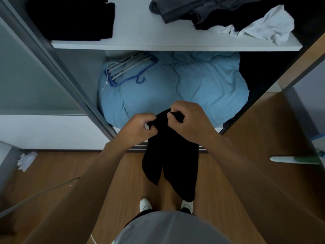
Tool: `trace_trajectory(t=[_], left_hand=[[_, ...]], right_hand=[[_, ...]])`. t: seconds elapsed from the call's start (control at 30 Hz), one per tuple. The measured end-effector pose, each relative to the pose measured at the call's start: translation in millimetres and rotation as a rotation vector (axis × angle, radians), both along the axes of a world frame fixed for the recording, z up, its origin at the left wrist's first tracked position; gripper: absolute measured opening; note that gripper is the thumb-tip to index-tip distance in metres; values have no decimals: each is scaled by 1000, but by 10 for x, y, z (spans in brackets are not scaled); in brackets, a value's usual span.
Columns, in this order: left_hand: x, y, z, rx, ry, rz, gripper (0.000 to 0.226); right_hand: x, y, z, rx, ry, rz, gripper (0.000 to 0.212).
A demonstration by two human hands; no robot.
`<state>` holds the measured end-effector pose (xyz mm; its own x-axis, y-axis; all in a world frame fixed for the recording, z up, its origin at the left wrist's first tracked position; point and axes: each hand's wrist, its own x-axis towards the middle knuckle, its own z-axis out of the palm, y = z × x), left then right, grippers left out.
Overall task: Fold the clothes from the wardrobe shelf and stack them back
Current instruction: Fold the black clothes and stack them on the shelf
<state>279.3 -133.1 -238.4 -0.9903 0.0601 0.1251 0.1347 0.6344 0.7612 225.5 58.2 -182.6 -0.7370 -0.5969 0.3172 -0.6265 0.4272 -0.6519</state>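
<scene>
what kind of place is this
Probably a bedroom, at an open wardrobe: a white shelf with loose clothes, blue bedding stuffed below, wooden floor. The left hand and right hand grip a black garment.

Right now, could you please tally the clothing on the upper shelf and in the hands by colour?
Black: 3 (folded stack, black crumpled garment, hanging garment pinched by left hand and right hand)
Grey: 1 (grey garment)
White: 1 (white garment)
Total: 5
</scene>
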Motion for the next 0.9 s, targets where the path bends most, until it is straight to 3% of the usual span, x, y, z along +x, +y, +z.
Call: trace_trajectory(t=[0.17,0.27,0.37,0.53,0.7,0.77,0.9], left_hand=[[41,-211,-335,59,-212,104,9],[86,-290,-462,64,-286,157,15],[147,-336,-556,109,-326,204,37],[191,-398,-701,21,-281,251,26],[229,-493,-807,-41,-342,231,31],[226,-456,-810,7,-349,193,26],[161,-263,-543,157,-295,0,47]], right_hand=[[23,33,42,11,-10,78,22],[32,62,13,17,-43,97,18],[38,86,-1,11,-77,120,15],[65,106,-30,-7,-95,123,13],[58,100,10,-20,-87,151,14],[54,95,18,-14,-80,165,14],[35,83,7,5,-71,177,14]])
